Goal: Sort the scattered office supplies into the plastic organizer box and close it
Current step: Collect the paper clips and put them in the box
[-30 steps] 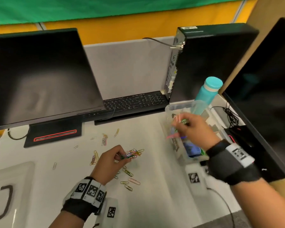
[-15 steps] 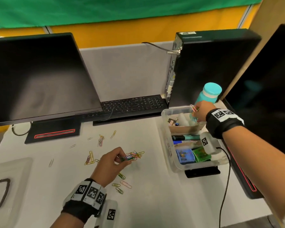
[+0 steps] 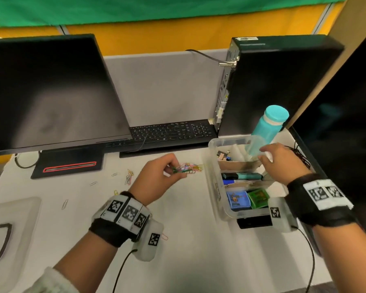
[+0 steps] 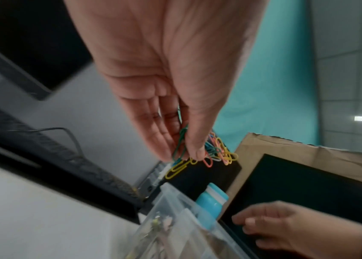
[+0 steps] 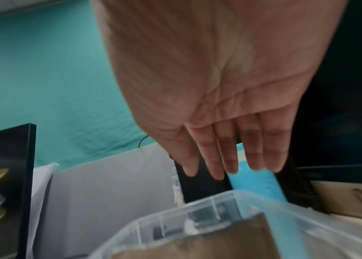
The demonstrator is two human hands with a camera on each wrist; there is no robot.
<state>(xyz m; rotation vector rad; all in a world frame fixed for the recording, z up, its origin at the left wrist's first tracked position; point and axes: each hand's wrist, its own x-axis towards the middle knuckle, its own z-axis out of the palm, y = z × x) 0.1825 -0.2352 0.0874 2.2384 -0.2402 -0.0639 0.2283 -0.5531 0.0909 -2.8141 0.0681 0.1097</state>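
Coloured wire paper clips (image 3: 188, 168), a tangled bunch of them, are pinched between the thumb and fingertips of the left hand (image 3: 156, 182), raised above the white desk (image 3: 199, 261) just beside the left wall of the clear plastic organizer box (image 3: 215, 187). The box stands open near the desk's right edge, with cardboard dividers, a teal marker (image 3: 241, 176) and small blue and green cases (image 3: 248, 199) inside. The right hand (image 3: 283, 163) hangs over the box's far compartment with fingers straight and relaxed, gripping nothing. To do this well, I would carry the bunch clear over the rim, lower it into the compartment and only then loosen the pinch, since snagged clips could spill. More loose clips (image 3: 129, 176) lie scattered toward the desk's left, and the lid is not yet on.
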